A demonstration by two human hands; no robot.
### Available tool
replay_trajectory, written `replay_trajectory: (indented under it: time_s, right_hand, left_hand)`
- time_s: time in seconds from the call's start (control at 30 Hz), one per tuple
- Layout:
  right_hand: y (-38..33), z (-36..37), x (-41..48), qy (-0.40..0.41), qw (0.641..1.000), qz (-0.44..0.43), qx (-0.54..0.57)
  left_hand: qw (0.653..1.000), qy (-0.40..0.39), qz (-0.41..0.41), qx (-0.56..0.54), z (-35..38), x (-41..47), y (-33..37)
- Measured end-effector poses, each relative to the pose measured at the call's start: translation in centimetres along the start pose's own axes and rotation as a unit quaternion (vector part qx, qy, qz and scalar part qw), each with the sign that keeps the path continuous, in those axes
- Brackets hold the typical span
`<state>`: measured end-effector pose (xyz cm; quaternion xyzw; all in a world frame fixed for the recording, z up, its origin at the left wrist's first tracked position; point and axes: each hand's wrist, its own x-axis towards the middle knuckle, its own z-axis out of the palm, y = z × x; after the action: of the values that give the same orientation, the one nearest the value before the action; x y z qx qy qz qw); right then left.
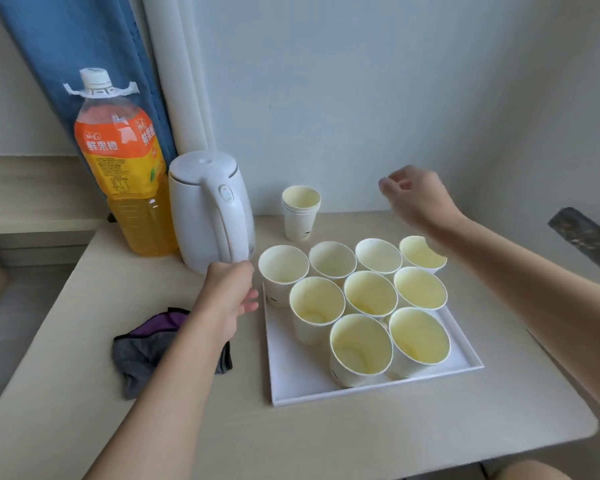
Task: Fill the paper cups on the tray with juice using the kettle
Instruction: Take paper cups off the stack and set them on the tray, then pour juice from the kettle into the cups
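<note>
A white kettle stands at the back left of the table, lid closed, handle facing me. My left hand is just below the handle's foot, fingers loosely curled, holding nothing. Several white paper cups stand upright and close together on a white tray; they look empty inside. My right hand hovers above the back right of the tray, fingers curled, holding nothing. My right forearm hides part of the back-right cup.
A large orange juice bottle, about a third full and capped, stands left of the kettle. A short stack of spare paper cups sits behind the tray. A grey and purple cloth lies by my left forearm. A blue curtain hangs behind.
</note>
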<state>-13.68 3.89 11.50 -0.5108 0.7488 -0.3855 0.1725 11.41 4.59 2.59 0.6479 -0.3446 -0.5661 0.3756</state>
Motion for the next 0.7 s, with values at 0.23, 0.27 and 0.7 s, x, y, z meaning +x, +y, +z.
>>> replay_trajectory:
  time_s: [0.23, 0.27, 0.7]
  right_hand:
    - [9.1, -5.7, -3.7, 0.069, 0.989, 0.130, -0.017]
    - [10.7, -5.8, -4.2, 0.056, 0.985, 0.164, -0.015]
    - [16.1, -2.9, -7.3, -0.112, 0.950, 0.289, 0.041]
  left_hand:
    - [0.993, -0.024, -0.101, 0.058, 0.8, -3.1, -2.9]
    - [0.991, -0.030, -0.117, 0.063, 1.0, -3.4, -3.1]
    - [0.995, -0.046, -0.081, -0.029, 2.8, -3.2, -3.8]
